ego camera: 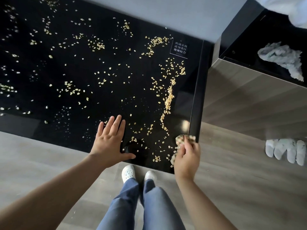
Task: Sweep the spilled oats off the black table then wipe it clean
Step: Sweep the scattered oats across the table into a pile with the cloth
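Pale oat flakes (169, 97) are scattered over the glossy black table (49, 67), thickest in a ridge running down near its right edge. My left hand (109, 140) lies flat on the table near the front edge, fingers straight and spread. My right hand (186, 155) grips a small patterned brown-and-cream cloth (180, 140) at the table's front right corner, among the oats there.
A white label with printed characters (179, 48) sits at the table's back right. To the right stands a second black surface (240, 47) with a crumpled grey cloth (282, 58) on it. Grey wood floor (232, 180) lies below, with my white shoes (128, 173) at the table's edge.
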Action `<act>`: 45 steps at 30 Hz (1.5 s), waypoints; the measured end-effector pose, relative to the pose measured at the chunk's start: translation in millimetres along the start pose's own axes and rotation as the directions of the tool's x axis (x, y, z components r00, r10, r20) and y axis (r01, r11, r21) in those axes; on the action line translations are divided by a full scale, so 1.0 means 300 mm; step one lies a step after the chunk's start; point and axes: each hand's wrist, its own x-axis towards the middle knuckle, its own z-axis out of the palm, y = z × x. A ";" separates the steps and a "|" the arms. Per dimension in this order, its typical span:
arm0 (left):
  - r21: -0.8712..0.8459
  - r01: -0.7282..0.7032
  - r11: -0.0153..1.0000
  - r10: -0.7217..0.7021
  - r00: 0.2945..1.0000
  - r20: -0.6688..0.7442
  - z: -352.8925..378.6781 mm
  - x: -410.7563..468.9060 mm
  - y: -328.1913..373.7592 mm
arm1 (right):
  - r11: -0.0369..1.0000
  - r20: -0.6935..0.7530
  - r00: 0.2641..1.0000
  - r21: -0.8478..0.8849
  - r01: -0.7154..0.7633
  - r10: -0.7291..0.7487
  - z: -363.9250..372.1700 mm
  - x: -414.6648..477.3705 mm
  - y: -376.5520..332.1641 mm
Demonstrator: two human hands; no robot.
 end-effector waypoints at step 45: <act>-0.010 -0.218 0.976 0.215 0.967 -0.137 -0.118 0.033 -0.170 | 0.974 0.029 0.995 0.205 -0.097 0.093 0.012 -0.173 -0.225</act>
